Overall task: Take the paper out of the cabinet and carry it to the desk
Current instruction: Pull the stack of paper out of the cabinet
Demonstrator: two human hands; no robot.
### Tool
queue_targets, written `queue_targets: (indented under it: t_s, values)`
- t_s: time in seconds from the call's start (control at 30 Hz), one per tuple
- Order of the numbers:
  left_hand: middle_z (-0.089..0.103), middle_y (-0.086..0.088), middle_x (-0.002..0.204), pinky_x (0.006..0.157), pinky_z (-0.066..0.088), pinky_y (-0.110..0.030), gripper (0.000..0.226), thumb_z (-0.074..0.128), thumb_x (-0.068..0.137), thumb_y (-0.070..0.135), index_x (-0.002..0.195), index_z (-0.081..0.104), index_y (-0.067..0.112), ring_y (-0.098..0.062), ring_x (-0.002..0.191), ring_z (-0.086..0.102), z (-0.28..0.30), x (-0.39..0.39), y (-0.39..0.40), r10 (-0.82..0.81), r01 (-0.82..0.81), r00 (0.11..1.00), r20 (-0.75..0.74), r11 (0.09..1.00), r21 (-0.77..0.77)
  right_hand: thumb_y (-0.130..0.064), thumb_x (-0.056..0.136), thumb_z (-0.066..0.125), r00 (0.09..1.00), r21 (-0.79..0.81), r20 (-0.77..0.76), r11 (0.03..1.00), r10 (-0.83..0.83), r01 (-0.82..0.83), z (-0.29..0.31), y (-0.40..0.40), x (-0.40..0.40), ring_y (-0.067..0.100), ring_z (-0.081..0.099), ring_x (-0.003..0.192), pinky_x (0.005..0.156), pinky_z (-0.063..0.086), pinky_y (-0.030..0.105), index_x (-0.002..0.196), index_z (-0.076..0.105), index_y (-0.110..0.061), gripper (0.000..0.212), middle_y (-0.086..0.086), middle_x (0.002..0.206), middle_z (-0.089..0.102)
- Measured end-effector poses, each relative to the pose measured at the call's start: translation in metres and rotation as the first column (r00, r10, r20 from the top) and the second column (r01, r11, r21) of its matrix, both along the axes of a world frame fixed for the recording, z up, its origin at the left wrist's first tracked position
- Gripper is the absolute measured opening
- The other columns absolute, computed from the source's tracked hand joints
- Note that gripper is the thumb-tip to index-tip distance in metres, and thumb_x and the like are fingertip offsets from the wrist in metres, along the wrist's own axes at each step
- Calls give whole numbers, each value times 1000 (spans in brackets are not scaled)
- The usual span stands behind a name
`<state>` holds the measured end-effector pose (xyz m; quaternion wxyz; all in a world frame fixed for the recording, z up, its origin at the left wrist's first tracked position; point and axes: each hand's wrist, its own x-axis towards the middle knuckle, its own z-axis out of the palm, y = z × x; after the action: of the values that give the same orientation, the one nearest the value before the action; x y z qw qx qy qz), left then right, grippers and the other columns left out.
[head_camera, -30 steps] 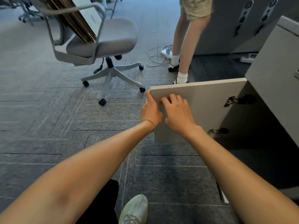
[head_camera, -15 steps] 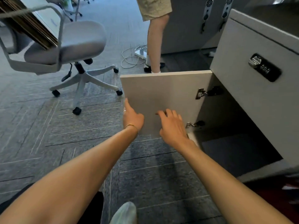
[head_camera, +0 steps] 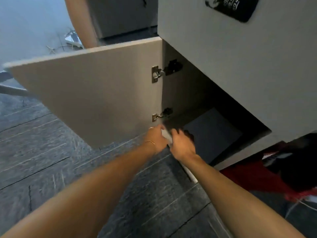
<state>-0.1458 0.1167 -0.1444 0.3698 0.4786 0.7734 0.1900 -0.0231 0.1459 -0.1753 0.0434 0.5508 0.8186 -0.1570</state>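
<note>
Both hands dropped from door [head_camera: 96,100] to cabinet [head_camera: 240,69] mouth: left hand [head_camera: 157,139] and right hand [head_camera: 181,144] meet on pale paper [head_camera: 166,136] at near-left sill, grip blurred, cannot tell; likely light, floppy; support underneath.

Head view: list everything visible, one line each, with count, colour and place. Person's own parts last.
cabinet: one, light grey, right, dark inside
cabinet door: one, beige, swung open to the left
hinges: two, metal, on the door's inner edge
combination lock: one, black, upper cabinet front
paper: white edge, at the cabinet's front lip between the hands, blurred
carpet: dark grey, floor
red and black item: one, floor at right, unclear
bystander's leg: one, behind the door
left hand: one, at the paper
right hand: one, reaching into the cabinet
</note>
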Motion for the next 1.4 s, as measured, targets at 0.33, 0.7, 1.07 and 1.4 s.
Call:
queue_targets:
  t_s: [0.33,0.7,1.07,1.4]
  values:
    - [65,-14,128,101,51,-42,47,49,81,17,127,59,19,-35,117,62,-59,11,26,-45,49,999,31,986,-157,-50,99,41,912,-350,165,843,-375,409,-78,20,18,46,11,153,118,21,63,160,19,-24,70,19,169,7]
    - [50,-22,147,110,42,-47,57,53,93,22,146,45,4,-41,134,49,-98,-9,-24,95,-81,995,16,916,-393,-28,98,41,936,-243,132,905,-327,351,-87,-10,10,40,32,143,114,35,54,152,37,-20,55,14,160,29]
    - [36,-4,43,52,24,-25,36,39,99,41,73,40,16,-15,37,28,-101,-25,-14,672,-300,392,628,739,-603,-19,95,40,950,-336,-82,906,-301,258,-91,-24,23,38,39,143,118,33,42,156,38,-16,61,11,161,38]
    - [64,-16,108,62,59,-32,39,51,96,-4,135,51,-4,-28,98,64,-96,-12,-7,610,-389,627,484,784,-484,-16,98,45,896,-250,-308,936,-319,247,-89,-62,28,28,45,139,112,41,38,138,62,-20,43,7,149,51]
